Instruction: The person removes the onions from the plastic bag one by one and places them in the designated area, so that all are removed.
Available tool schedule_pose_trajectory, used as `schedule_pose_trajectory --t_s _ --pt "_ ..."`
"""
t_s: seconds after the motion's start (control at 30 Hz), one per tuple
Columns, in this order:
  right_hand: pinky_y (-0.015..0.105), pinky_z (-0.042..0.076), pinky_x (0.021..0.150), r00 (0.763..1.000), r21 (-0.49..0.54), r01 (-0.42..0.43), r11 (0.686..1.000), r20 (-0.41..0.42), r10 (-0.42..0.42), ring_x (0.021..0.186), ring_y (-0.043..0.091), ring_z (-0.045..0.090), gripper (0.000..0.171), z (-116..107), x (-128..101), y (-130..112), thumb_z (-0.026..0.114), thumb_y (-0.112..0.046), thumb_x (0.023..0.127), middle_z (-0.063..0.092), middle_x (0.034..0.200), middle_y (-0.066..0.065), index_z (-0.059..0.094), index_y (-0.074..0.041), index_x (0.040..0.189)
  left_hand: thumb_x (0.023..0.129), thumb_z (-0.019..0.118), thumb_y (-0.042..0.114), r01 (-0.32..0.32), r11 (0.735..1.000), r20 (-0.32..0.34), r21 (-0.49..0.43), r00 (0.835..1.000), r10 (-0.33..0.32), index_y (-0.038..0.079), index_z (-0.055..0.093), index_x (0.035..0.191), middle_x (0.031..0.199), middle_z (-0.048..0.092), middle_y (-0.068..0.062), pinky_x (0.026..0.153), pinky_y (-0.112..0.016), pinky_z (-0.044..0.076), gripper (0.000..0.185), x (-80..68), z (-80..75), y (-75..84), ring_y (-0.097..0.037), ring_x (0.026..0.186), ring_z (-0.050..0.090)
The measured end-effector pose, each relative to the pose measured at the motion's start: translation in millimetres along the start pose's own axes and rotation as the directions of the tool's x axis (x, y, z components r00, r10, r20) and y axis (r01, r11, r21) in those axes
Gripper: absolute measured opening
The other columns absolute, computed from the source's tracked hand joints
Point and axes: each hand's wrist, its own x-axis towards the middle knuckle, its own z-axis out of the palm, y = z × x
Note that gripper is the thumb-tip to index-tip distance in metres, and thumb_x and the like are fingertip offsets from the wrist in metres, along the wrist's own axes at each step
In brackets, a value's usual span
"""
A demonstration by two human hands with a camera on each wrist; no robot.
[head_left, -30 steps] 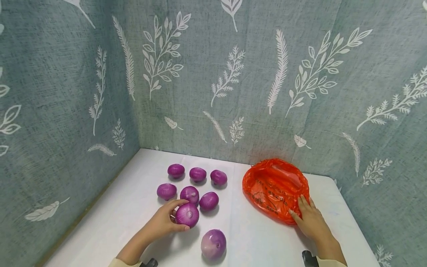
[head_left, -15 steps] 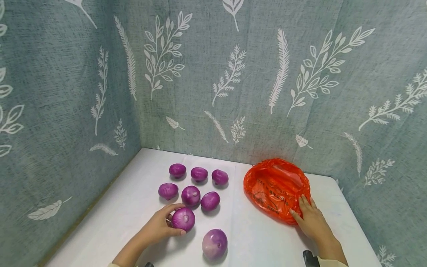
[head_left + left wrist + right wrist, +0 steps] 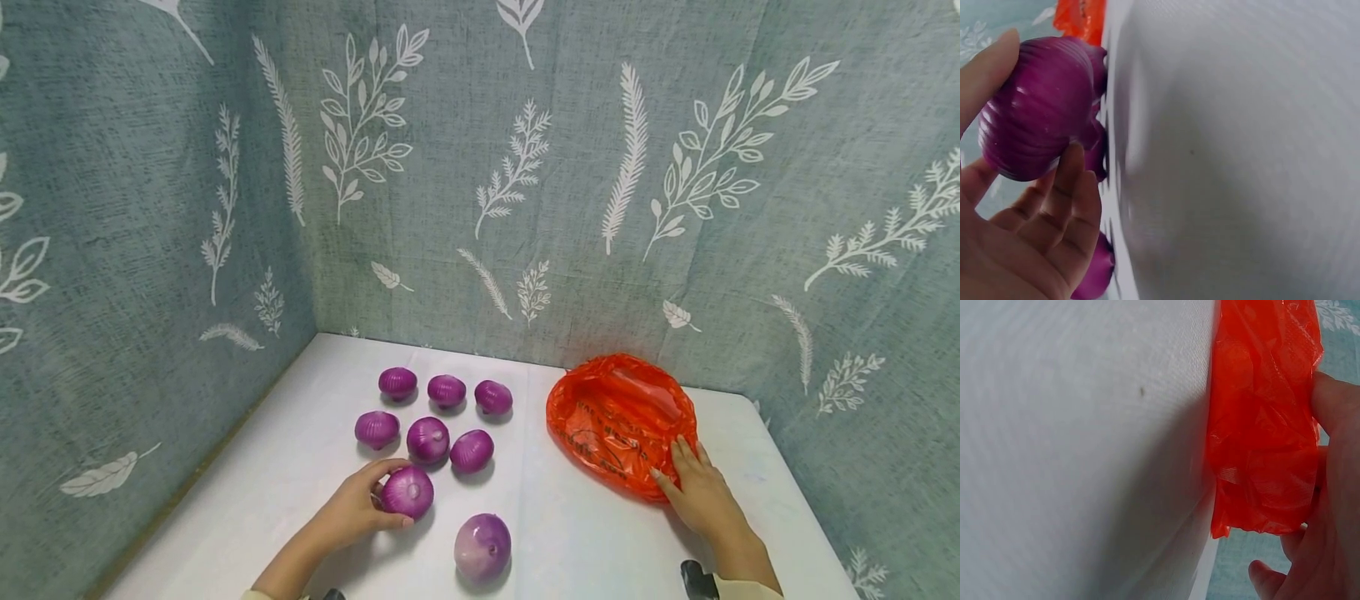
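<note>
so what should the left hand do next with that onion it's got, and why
Probably lift the onion and carry it across to the orange bag. The left hand already grips it, while the right hand rests on the bag's near edge, and the bag looks to lie open and flat on the table.

Both forearms reach forward from the near edge. The left hand (image 3: 358, 507) is cupped, fingers and thumb curled in a loose grip. The right hand (image 3: 697, 493) lies palm down, fingers straight and pointing away, wrist low.
</note>
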Motion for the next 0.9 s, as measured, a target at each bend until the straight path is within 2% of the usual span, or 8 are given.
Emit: schedule_pose_trajectory --t_s 0.2,0.43,0.73,0.9 --pt "0.070 0.011 0.104 1.000 0.000 0.003 1.000 -0.007 -0.003 0.139 0.052 0.006 0.097 0.1 -0.3 -0.1 0.045 -0.066 0.092 0.015 0.153 0.032 0.022 0.009 0.148 0.063 0.089 0.039 0.003 1.000 0.019 0.018 1.000 -0.003 0.011 0.052 0.137 0.132 0.053 -0.006 0.074 -0.028 0.052 0.087 -1.8 -0.5 -1.9 -0.019 0.091 0.055" --pt "0.070 0.013 0.105 0.999 -0.016 0.027 1.000 -0.034 -0.028 0.139 0.053 0.007 0.096 0.2 0.8 1.3 0.045 -0.065 0.093 0.017 0.152 0.033 0.024 0.012 0.147 0.066 0.089 0.038 0.015 1.000 0.043 0.023 0.999 -0.016 0.013 0.051 0.137 0.132 0.053 -0.007 0.077 -0.035 0.053 0.084 -3.5 -0.5 -4.6 -0.020 0.093 0.057" --pt "0.070 0.013 0.104 1.000 -0.006 -0.001 1.000 -0.015 0.001 0.138 0.053 0.007 0.095 -2.2 0.2 -1.4 0.047 -0.063 0.092 0.016 0.152 0.033 0.023 0.010 0.147 0.065 0.089 0.037 0.009 1.000 0.047 0.024 0.999 -0.010 0.014 0.050 0.137 0.134 0.052 -0.009 0.081 -0.042 0.053 0.085 -4.3 0.2 -8.5 -0.022 0.097 0.057" --pt "0.070 0.012 0.104 1.000 -0.001 0.002 1.000 -0.018 -0.002 0.139 0.053 0.007 0.096 -2.0 1.6 -0.3 0.047 -0.064 0.092 0.016 0.153 0.032 0.023 0.010 0.148 0.065 0.089 0.035 -0.009 1.000 0.057 0.002 0.998 0.009 0.014 0.051 0.137 0.127 0.054 -0.008 0.084 -0.044 0.052 0.083 -4.6 0.6 -8.9 -0.022 0.097 0.056"
